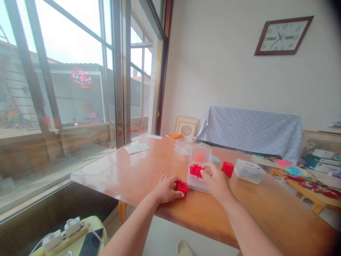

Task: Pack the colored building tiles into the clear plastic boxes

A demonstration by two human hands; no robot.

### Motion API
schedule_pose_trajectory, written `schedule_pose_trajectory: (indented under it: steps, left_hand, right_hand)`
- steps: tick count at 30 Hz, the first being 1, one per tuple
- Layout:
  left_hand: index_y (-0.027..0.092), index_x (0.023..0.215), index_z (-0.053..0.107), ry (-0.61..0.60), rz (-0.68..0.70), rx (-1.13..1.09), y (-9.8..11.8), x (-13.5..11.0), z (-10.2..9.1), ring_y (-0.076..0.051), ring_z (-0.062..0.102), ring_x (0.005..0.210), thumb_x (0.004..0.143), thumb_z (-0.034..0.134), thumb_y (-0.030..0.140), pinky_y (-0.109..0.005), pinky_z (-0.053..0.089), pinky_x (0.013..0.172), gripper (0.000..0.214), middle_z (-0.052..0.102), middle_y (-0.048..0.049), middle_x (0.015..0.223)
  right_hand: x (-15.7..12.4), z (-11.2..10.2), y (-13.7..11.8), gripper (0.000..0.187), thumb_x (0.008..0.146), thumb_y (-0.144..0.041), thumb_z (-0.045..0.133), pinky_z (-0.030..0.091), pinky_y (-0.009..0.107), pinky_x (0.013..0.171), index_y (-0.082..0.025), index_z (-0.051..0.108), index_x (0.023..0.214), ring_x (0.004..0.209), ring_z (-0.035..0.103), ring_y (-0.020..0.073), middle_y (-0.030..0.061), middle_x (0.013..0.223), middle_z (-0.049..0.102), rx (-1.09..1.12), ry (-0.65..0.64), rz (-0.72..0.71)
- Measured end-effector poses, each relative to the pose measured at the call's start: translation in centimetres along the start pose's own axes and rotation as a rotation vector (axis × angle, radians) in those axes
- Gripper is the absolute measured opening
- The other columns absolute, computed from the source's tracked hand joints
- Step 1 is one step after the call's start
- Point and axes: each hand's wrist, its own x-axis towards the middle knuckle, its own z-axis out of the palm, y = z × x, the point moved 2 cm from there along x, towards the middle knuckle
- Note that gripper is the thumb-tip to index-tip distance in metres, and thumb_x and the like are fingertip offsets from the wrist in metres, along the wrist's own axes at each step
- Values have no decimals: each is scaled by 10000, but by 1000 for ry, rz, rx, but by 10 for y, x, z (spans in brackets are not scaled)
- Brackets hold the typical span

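Note:
My left hand (166, 190) is closed around a red toothed plastic block (182, 188) near the table's front edge. Just to its right stands a clear plastic box (198, 186) with its lid (206, 152) raised at the back. My right hand (216, 179) pinches a flat red toothed piece (196, 170) over the box's opening; I cannot tell whether that piece touches the rim. Behind my right hand are another red block (227, 169) and a grey toothed block (215, 161), partly hidden.
A closed clear box (249, 171) stands on the right of the wooden table (149, 170). Toward the back are more clear containers (183, 146) and papers (136, 148). At lower left, a phone (91, 242) and plugged-in chargers (72, 226) rest on a stool.

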Motion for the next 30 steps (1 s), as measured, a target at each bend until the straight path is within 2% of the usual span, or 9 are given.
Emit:
schedule_pose_trajectory:
  steps: [3,6,10,16,23,30]
  left_hand:
    - [338,1065,645,-6,-15,-12,1,0,0,-282,574,1119,678,801,467,-535,148,1173,437,727,39,952]
    - [331,1064,642,-7,-16,-11,3,-1,-2,-284,584,1104,684,796,474,-536,152,1168,434,729,35,966]
    - [324,1042,647,-8,-9,1,7,-2,-4,-275,599,1044,690,788,484,-509,223,1137,412,725,37,917]
    - [320,1053,652,14,-14,48,4,-1,-2,-278,589,1028,679,786,502,-478,276,1106,437,707,31,889]
    - [316,1057,656,14,-8,68,5,-1,-4,-279,581,1044,681,778,504,-448,314,1082,438,702,20,928]
    - [323,1062,650,9,-17,59,7,-2,-5,-279,580,1059,678,783,497,-444,310,1091,442,713,25,944]
  right_hand:
    - [20,-9,10,206,785,-324,574,496,326,766,-216,660,937,814,660,206,37,881,725,-86,-35,-15]
    - [31,-11,17,158,772,-284,565,475,314,751,-221,657,883,793,651,202,20,831,721,-195,-136,-40]
    - [35,-6,19,145,760,-236,561,440,275,701,-218,651,871,755,635,179,1,804,713,-263,-317,-62]
    - [32,2,16,213,751,-210,555,379,244,611,-217,695,912,654,574,156,-25,711,671,-299,-449,-52]
    - [36,7,14,178,740,-179,528,423,267,723,-202,697,788,729,588,178,-10,702,682,-253,-522,-22]
    - [36,10,9,201,813,-273,510,385,253,661,-191,634,677,675,543,159,-16,653,639,-277,-547,-18]
